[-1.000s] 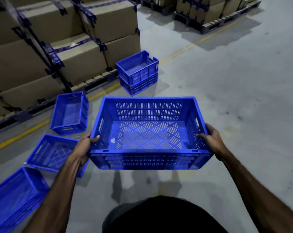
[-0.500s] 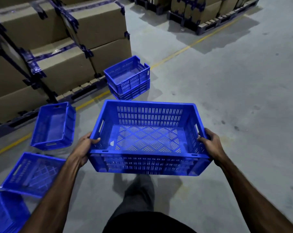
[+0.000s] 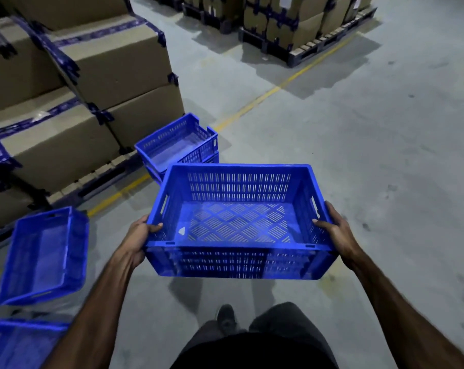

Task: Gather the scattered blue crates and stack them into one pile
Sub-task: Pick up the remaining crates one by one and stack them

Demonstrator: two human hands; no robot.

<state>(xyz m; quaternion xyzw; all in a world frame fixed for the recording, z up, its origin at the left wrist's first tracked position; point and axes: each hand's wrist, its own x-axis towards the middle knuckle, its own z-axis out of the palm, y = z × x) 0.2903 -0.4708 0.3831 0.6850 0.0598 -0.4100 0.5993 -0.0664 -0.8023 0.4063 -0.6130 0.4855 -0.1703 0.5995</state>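
I carry an empty blue crate [image 3: 239, 227] with slotted walls at waist height. My left hand [image 3: 141, 235] grips its left end and my right hand [image 3: 337, 233] grips its right end. Just beyond it, on the floor by the cartons, stands a pile of two blue crates [image 3: 177, 145], partly hidden by the carried one. Another blue crate [image 3: 43, 255] lies tilted on the floor at the left. A further blue crate [image 3: 18, 342] shows at the bottom-left corner.
Taped cardboard cartons [image 3: 79, 83] on a pallet fill the left side. More loaded pallets [image 3: 300, 25] stand at the back. A yellow floor line [image 3: 252, 105] runs diagonally across the grey concrete. My foot [image 3: 225, 318] is below the crate.
I have walked forward with the crate. The two-crate pile is now much closer, its near side hidden behind the carried crate, and the loose crates have slid toward the lower left.
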